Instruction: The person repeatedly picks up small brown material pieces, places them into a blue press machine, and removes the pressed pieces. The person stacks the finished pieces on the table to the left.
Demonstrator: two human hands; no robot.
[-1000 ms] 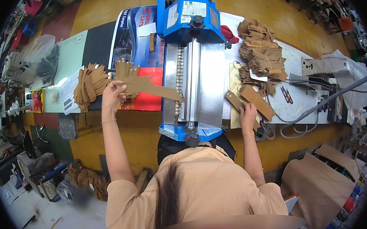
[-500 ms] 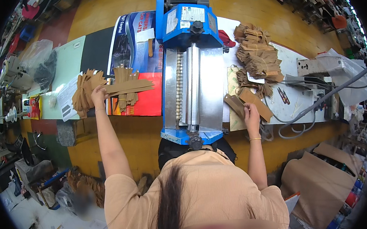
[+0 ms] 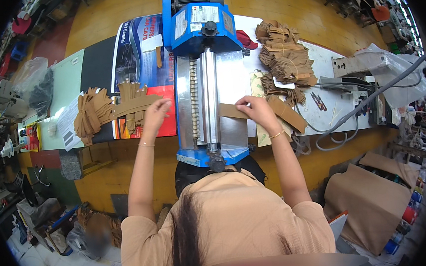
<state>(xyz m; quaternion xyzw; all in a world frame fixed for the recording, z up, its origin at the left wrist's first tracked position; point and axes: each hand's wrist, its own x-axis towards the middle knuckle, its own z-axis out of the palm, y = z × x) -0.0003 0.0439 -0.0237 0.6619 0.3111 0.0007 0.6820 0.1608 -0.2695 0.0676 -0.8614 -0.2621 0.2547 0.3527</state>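
Left grip (image 3: 157, 117) curls loosely; right grip (image 3: 259, 112) pinches.

A light peach top (image 3: 230, 221) with fine ribbing fills the lower centre of the frame, its loose short sleeves (image 3: 306, 223) plainly hemmed. Long dark hair (image 3: 185, 240) hangs over it, left of centre. Black cloth (image 3: 257, 170) shows at the waist. The bare left hand (image 3: 155, 115) has a thin bracelet (image 3: 146, 145) at the wrist; the bare right hand (image 3: 259, 112), a gold-toned bangle (image 3: 276, 135).
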